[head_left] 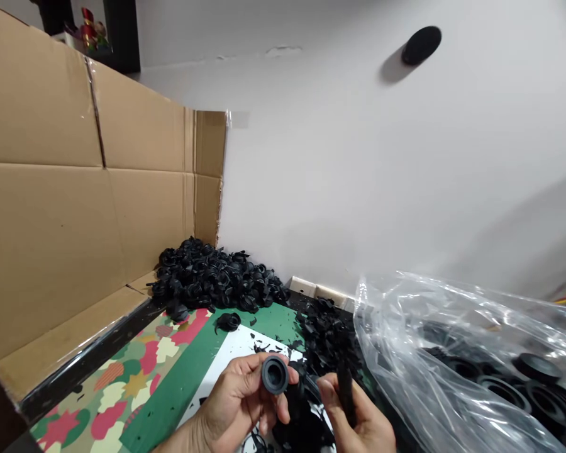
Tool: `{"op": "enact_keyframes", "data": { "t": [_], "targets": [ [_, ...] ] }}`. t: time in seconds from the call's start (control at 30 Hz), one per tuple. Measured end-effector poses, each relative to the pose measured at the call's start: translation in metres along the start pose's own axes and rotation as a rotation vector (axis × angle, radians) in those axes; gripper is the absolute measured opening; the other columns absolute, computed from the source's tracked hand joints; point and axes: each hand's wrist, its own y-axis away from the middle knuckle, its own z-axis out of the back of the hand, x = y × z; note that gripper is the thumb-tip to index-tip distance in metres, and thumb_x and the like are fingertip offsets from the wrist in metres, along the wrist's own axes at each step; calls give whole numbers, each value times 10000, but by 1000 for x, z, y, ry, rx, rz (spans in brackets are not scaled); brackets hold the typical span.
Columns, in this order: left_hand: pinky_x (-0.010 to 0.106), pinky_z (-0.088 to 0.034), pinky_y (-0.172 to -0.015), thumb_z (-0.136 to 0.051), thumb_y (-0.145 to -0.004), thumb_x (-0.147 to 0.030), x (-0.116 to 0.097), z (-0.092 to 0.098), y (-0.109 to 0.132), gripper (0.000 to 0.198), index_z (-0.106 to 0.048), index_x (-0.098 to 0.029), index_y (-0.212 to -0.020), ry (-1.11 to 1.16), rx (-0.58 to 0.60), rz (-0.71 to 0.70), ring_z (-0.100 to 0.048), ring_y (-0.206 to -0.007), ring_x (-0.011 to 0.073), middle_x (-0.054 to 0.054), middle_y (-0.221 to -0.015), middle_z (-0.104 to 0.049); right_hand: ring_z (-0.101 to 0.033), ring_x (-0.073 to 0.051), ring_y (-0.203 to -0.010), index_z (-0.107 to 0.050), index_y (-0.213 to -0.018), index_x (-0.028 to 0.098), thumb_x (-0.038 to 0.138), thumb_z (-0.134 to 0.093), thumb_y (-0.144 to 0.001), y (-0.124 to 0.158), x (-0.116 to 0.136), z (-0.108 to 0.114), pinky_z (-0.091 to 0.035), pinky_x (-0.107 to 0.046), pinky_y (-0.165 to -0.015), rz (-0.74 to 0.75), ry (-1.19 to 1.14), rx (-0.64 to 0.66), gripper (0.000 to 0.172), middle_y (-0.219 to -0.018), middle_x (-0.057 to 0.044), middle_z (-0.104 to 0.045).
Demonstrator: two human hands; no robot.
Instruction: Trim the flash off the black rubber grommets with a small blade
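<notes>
Cardboard (42, 189) lined one side and a white wall (339, 157) rose behind, but what did the fingers (252, 371) of the left hand (236, 402) have?

— They curled closely around a black rubber fitting (274, 374), a short round piece with its hollow end facing up.

— And the right hand (358, 421)?

— Its fingers (327, 390) were nearly closed, pinching a thin dark strip (345, 396) just beside the fitting. I couldn't tell exactly what the strip was.

— What lay beneath them?

— Black rubber scraps (302, 428) covered part of a white sheet (245, 343), with a colourful patterned mat (136, 377) beyond.

— And farther out?

— A heap of black ribbed pieces (217, 277) sat against the cardboard and wall, while a clear plastic bag (419, 352) on the right held round black fittings (538, 368).
</notes>
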Motion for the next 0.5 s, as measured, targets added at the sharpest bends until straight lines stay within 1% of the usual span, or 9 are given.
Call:
{"op": "enact_keyframes", "data": {
  "t": [0.1,0.23,0.33,0.4,0.43,0.5],
  "targets": [
    [128,-394,-329,-738,-753,-277,-2,0,1,257,-753,-89,-927,-35,-16,-8,-662,-518,135,134,-898,-729,-514,-158,-614,-644,-700,199,551,-611,-747,1,0,-1,-388,-241,-604,35,-4,24,357,-621,30,-569],
    [124,-361,-345,-806,-677,-309,-4,-2,3,328,-763,-101,-926,-86,-49,-1,-648,-531,122,137,-925,-727,-504,-156,-597,-640,-690,198,491,-612,-762,3,5,-2,-376,-244,-578,60,-25,34,302,-608,29,-566],
    [129,-325,-356,-837,-631,-322,-5,-4,3,366,-769,-121,-929,-127,-48,14,-634,-534,115,130,-933,-725,-507,-159,-586,-634,-674,196,461,-623,-760,5,13,-4,-388,-248,-568,69,-56,22,279,-596,26,-569],
    [138,-320,-378,-831,-639,-312,-6,-4,4,355,-770,-122,-933,-166,-42,22,-613,-539,105,124,-920,-722,-519,-162,-590,-624,-667,196,445,-623,-770,6,21,-4,-402,-251,-573,74,-72,20,269,-601,23,-583],
    [143,-325,-394,-823,-650,-302,-6,-5,4,340,-771,-119,-932,-185,-42,25,-601,-546,101,120,-904,-721,-529,-163,-596,-622,-670,195,436,-611,-785,6,25,-4,-409,-251,-576,77,-77,38,267,-608,19,-594],
    [151,-338,-425,-806,-677,-280,-9,-6,4,307,-770,-116,-935,-235,-52,33,-582,-555,97,110,-856,-720,-552,-164,-611,-629,-695,191,405,-575,-817,6,35,-2,-422,-249,-579,97,-77,130,253,-632,10,-621]
  ]
}}
